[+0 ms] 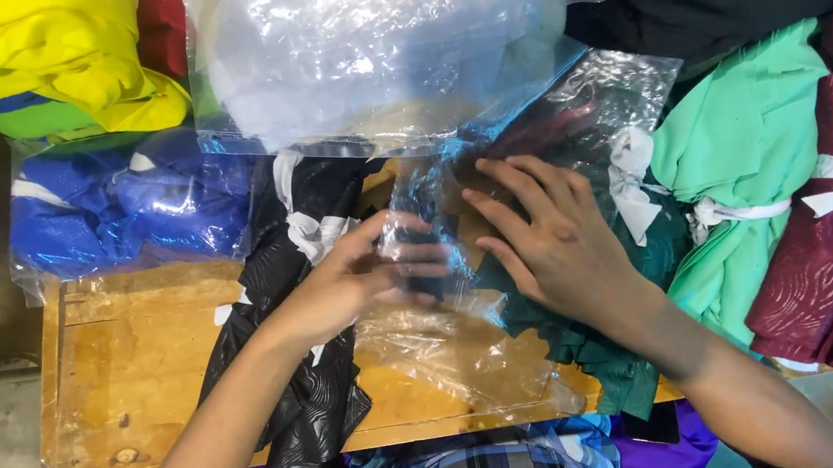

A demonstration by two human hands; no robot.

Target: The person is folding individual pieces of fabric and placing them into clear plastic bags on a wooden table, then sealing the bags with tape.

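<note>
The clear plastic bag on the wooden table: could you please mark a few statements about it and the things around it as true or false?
1. Both hands are on the clear plastic bag. True: the left hand grips its edge and the right hand lies flat on it.
2. The right hand is clenched in a fist. False: its fingers are spread flat.
3. A black garment lies under the left forearm. True.
4. The bundle tied with white strips right of the right hand is orange. False: that bundle is mint green.
5. The wooden table is painted blue. False: it is yellowish bare wood.
</note>
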